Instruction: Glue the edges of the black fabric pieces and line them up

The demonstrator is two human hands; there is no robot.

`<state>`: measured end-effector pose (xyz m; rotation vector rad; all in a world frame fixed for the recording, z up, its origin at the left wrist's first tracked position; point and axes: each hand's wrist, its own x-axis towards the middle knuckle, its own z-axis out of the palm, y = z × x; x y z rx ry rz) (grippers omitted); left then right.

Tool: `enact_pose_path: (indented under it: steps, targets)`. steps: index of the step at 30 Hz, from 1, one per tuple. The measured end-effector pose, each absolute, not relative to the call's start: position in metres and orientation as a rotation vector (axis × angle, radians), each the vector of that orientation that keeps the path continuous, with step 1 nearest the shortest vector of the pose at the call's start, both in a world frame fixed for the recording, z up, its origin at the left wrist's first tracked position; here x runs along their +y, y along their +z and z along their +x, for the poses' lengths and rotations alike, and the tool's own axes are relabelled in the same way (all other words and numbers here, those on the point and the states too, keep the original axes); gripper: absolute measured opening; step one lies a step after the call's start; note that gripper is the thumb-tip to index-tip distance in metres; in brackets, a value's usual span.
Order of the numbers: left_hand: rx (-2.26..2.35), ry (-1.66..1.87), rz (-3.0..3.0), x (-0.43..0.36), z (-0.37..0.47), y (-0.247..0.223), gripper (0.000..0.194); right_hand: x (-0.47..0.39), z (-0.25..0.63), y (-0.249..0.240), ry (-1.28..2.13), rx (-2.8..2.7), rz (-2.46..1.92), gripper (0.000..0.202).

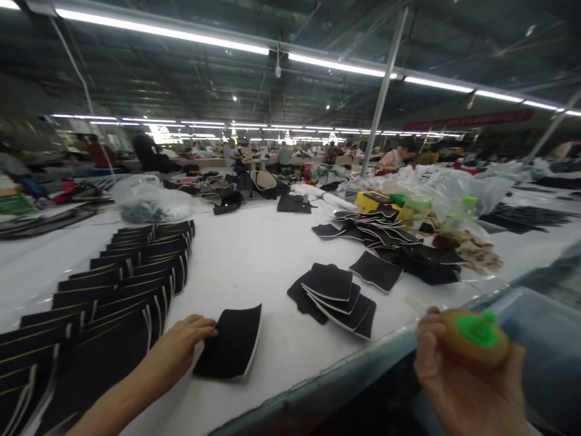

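Observation:
My left hand (190,336) has its fingers together at the left edge of a black fabric panel (231,342) with a pale underside. That panel lies on the white table, its far right corner curling up. Over the table's front edge, my right hand (472,375) is wrapped round a squeeze bottle (454,339) with amber contents and a green cap (479,329). The bottle is slightly blurred and tilted. Between the hands sits a small fanned stack of black panels (329,281).
Overlapping rows of black panels (118,297) cover the table's left side. A heap of black pieces (385,233) lies right, before a yellow box (365,201) and clear plastic bags (436,184). A bluish translucent bin (544,339) stands below the front edge. People work far behind.

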<state>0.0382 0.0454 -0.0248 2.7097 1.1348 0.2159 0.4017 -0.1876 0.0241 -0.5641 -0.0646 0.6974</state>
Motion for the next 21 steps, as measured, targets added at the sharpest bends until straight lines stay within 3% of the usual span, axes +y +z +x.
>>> enact_pose_path:
  steps: [3, 6, 8, 12, 21]
  targets:
    - [1.333, 0.125, 2.606, 0.023, 0.063, -0.016, 0.042, -0.162, 0.372, 0.016, 0.796, -0.034, -0.619, 0.067]
    - [1.406, 0.076, 2.493, -0.001, 0.1, -0.011, 0.047, -0.143, 0.348, 0.013, 0.832, -0.183, -0.669, 0.052]
    - [1.46, 0.002, 2.498, -0.011, 0.116, -0.01, 0.041, -0.135, 0.338, 0.013, 0.848, -0.268, -0.706, 0.049]
    - [1.517, -0.118, 2.489, -0.011, 0.127, -0.007, 0.028, -0.124, 0.33, 0.007, 0.831, -0.426, -0.807, 0.049]
    - [1.57, -0.187, 2.419, -0.009, 0.145, 0.008, 0.031, -0.102, 0.321, -0.001, 0.759, -0.587, -0.902, 0.055]
